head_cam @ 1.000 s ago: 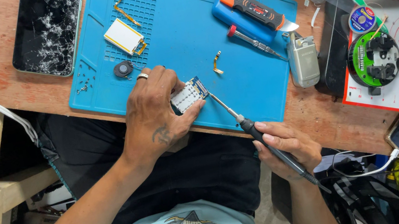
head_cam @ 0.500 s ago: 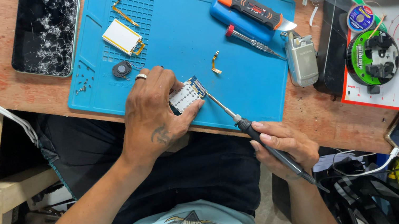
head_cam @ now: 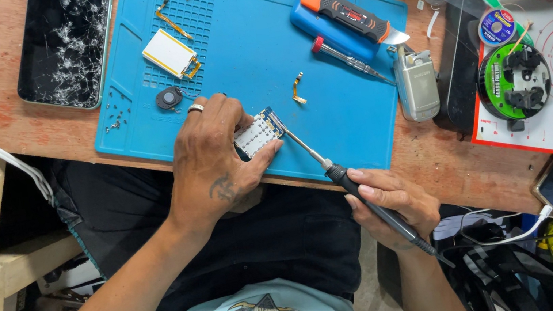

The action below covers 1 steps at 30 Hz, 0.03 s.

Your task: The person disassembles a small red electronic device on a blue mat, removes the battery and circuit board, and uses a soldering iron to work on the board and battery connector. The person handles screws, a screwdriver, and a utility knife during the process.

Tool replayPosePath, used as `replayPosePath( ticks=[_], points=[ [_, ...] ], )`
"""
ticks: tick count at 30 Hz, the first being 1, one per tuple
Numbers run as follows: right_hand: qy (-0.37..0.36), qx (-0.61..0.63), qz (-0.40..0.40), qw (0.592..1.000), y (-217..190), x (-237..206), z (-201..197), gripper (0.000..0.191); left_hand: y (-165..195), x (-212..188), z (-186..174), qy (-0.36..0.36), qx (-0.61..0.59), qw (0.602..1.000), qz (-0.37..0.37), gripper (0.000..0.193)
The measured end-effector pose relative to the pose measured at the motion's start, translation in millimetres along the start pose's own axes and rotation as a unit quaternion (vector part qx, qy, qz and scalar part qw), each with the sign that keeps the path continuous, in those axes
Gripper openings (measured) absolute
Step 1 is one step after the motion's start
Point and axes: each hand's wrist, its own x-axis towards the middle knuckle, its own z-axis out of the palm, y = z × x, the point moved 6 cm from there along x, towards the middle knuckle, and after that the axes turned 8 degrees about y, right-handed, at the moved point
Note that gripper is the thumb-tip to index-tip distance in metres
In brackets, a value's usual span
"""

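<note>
Far left on wooden tabletop: black smartphone with shattered glass, face up. Beside it, blue silicone work mat carrying small white rectangular module with gold flex and round black component. Left hand curled, pinching small white keypad circuit board against mat's near edge. Right hand wrapped around black-handled soldering iron, tip touching board's right corner. Further right: orange-and-black utility knife, silver flip phone, green solder spool.
</note>
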Motion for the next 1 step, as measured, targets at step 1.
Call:
replayPosePath(
  ticks=[1],
  points=[
    [0.0, -0.002, 0.001, 1.0, 0.3, 0.0, 0.1, 0.031, -1.1, -0.2, 0.6, -0.006, 0.0, 1.0, -0.007, 0.04]
  ],
)
